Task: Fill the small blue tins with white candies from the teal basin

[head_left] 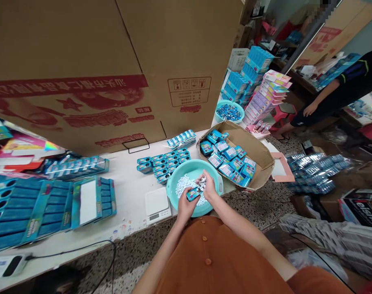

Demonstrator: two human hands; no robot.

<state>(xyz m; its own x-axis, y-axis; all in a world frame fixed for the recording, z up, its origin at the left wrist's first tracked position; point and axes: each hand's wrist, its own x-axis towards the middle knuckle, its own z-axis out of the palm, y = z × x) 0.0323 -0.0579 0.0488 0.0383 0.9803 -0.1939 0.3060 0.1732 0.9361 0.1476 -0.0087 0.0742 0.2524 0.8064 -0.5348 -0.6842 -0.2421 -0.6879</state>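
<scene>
A turquoise basin (pixel 216 173) stands at the table's front edge with small white and pale blue candies (pixel 183 184) in it. Over the basin, my left hand (pixel 186 204) is closed around a small blue box (pixel 192 194). Close beside it, my right hand (pixel 208 185) is cupped round some white candies (pixel 201 182) at the box's right end. Behind the basin, several blue boxes with round dark openings (pixel 164 163) stand in rows. To the right, an open cardboard carton (pixel 262 157) holds more small blue boxes (pixel 230 153).
A white scale (pixel 157 202) sits left of the basin. Blue display boxes (pixel 29 212) cover the table's left end. A large cardboard box (pixel 106 49) walls off the back. Blue wrapped packs (pixel 317 171) are piled at right; another person (pixel 341 85) stands beyond.
</scene>
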